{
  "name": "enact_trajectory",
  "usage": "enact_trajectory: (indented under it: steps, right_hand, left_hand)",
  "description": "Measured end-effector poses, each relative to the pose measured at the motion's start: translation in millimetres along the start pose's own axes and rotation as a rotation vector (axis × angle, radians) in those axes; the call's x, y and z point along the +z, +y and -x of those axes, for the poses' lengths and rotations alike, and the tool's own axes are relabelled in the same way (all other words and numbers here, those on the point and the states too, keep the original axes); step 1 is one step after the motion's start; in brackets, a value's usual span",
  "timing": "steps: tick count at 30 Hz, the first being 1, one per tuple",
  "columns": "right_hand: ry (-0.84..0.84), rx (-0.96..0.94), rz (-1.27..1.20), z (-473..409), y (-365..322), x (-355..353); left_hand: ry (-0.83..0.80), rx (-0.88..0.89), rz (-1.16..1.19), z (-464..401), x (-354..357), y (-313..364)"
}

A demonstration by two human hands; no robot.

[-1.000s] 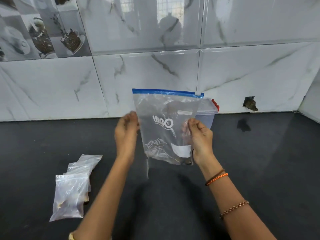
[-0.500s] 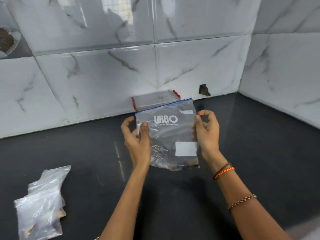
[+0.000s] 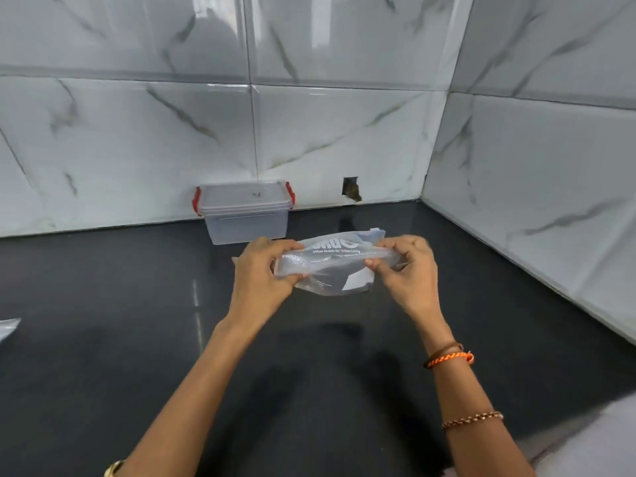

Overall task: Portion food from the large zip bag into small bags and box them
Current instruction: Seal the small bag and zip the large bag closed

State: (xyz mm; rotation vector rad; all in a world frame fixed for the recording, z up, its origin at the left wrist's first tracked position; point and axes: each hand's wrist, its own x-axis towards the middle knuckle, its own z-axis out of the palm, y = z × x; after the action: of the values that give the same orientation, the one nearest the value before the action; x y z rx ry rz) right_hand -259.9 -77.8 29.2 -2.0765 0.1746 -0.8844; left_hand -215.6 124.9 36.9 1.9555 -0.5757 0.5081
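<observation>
**A:** Start with your grip. Your left hand [image 3: 261,270] and your right hand [image 3: 406,266] each pinch one end of the large zip bag [image 3: 330,266], thumbs and fingers curled on the plastic near its top edge. The bag hangs in the air between them, tilted so its mouth faces you, well above the black counter [image 3: 103,339].

**B:** So what could go wrong from there?

**A:** First, the seal. I cannot tell whether the zip is shut or partly parted. If you pull the two sides apart sharply while the bag is tipped like this, whatever food sits at the bottom could slide toward the mouth and spill onto the counter.

**B:** And the plastic itself?

**A:** It looks thin and slippery. A pinch that narrow may slip off one end, and then the bag would swing down from the other hand.

**B:** What about further out?

**A:** The clear box [image 3: 246,215] stands against the tiled wall just behind the bag, its lid on and its red clips [image 3: 197,201] at the sides. You will need a free hand to open it, so do not set the open bag down on its side. Only a corner of the small bags [image 3: 8,328] shows at the far left, well away from your hands; reaching for them without looking could tip the big bag.
</observation>
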Motion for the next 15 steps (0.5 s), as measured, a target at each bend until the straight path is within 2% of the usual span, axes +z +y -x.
enact_trajectory:
  steps: [3,6,8,11,15]
  right_hand:
    - [0.005,0.081,-0.228,-8.4,18.8,-20.0]
    - [-0.056,0.166,-0.512,-12.9,34.4,-30.5]
    - [-0.011,0.203,-0.556,-15.8,43.7,-31.8]
    - [0.035,0.130,-0.274,-16.4,58.4,-34.5]
    - [0.051,0.062,0.080,-21.8,75.9,-41.6]
  left_hand:
    - [0.024,-0.044,0.112,3.0,22.6,7.6]
    - [-0.039,-0.189,0.425,16.2,53.8,23.9]
    - [0.010,-0.231,0.453,25.0,83.4,33.1]
    - [0.171,-0.227,0.311,30.1,123.2,39.3]
    - [0.168,-0.200,0.218,26.8,153.8,40.0]
